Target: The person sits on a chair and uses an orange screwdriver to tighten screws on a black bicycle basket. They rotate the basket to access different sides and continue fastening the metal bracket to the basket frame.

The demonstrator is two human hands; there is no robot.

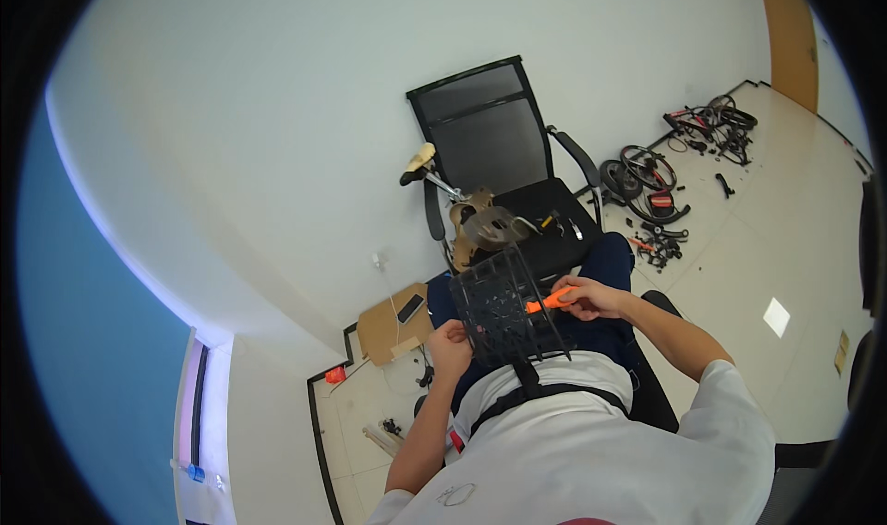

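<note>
A black open-sided plastic basket (499,313) with slatted walls rests tilted on my lap. Its left rim is by my left hand (450,342), whose fingers are curled closed against the basket. From the other side, my right hand (589,299) grips a slim bright orange tool (557,299), its front end reaching the basket's right wall. Whether it is a knife or a screwdriver is too small to tell. Just beyond the basket, a bicycle saddle on a metal post (422,165) and a tan and grey bicycle part (490,225) lie on the chair.
A black mesh-backed office chair (490,128) faces me, with small tools (552,220) on its seat. Wheels (647,169) and other bicycle parts (730,132) lie along the wall at right. On the left floor are cardboard (377,331), a phone (410,309) and a red item (335,374).
</note>
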